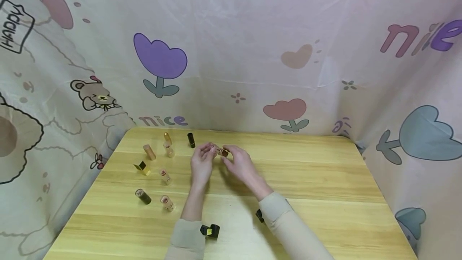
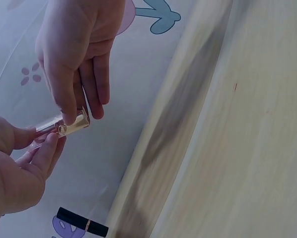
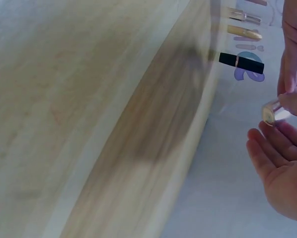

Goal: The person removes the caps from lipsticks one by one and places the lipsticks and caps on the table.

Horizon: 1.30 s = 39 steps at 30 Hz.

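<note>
A lipstick tube (image 1: 223,153) with a clear part and a gold end is held between both hands above the back middle of the table. My left hand (image 1: 202,163) pinches the clear part, its thumb and fingertips on either side, as the left wrist view shows. My right hand (image 1: 241,165) holds the gold end (image 2: 78,124) with thumb and fingers; its other fingers are extended in the right wrist view. Nearest to the left hand stands a black lipstick (image 1: 191,140) with a thin band around its middle.
On the table's left side (image 1: 104,196) stand several other lipsticks: a gold one (image 1: 167,138), a rose-gold tube (image 1: 149,152), a black-and-gold one (image 1: 142,167), a dark tube (image 1: 143,196) and several clear-capped ones (image 1: 167,203). A printed cloth (image 1: 231,51) hangs behind the table.
</note>
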Motion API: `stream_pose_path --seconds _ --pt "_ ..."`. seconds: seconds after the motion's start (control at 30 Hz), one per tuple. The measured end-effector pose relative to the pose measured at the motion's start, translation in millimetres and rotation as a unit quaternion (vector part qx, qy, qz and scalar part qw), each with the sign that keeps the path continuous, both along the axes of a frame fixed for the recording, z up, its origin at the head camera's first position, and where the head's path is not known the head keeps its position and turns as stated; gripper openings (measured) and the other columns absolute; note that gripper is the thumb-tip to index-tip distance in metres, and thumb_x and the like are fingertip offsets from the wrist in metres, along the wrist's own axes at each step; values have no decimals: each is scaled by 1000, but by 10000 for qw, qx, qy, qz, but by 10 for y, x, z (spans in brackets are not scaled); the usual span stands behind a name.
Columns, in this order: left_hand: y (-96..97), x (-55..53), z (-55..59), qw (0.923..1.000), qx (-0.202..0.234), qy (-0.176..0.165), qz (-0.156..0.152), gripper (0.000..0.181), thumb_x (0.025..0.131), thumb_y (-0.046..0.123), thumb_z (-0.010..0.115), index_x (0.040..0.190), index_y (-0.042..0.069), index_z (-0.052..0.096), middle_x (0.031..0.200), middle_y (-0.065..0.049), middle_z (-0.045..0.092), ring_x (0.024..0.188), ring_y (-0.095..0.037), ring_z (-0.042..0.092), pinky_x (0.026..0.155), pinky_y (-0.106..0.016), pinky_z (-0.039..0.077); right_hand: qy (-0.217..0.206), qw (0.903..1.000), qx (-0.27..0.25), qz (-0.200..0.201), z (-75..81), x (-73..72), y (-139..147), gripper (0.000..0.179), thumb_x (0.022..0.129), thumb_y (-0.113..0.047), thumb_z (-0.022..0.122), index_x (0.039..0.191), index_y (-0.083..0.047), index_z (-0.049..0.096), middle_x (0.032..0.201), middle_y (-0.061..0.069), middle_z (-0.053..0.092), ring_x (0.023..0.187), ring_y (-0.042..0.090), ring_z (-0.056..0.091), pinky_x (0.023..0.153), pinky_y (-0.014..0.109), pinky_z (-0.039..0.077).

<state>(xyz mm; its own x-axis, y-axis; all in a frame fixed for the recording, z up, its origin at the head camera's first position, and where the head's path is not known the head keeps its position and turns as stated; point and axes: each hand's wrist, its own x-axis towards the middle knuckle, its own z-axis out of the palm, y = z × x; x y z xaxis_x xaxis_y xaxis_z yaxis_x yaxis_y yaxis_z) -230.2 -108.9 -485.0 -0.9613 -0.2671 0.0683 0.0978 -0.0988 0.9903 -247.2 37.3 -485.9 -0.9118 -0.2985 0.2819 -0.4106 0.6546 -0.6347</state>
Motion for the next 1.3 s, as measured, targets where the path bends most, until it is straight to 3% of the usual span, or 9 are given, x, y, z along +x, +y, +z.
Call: stream_pose_path --seconds 0.27,0.8,1.03,1.3 --pt "49 15 -4 9996 266 -31 -88 37 102 -3 61 136 -12 51 134 -32 59 125 -41 61 98 -26 59 471 9985 -277 -33 -52 2 4 31 93 -9 77 122 0 71 110 12 76 101 25 73 95 38 62" --pt "93 3 5 9991 324 -43 -263 34 101 -5 60 133 -11 55 130 -29 61 121 -38 63 99 -25 58 196 9990 -324 -219 -20 33 103 30 91 -11 80 119 -1 73 108 12 77 99 25 75 92 34 63" --pt "154 33 41 9986 397 -47 -351 34 101 -7 59 133 -13 54 130 -30 61 120 -38 63 98 -26 59 358 9987 -258 -273 54 87 173 27 88 -8 83 112 0 74 101 11 77 92 25 75 85 34 65" --pt "170 53 63 9972 517 -146 -519 35 102 -5 58 135 -13 52 131 -30 59 122 -37 62 100 -26 57 137 9992 -237 -276 176 139 231 25 86 -8 84 108 1 74 99 13 77 88 26 74 78 31 65"
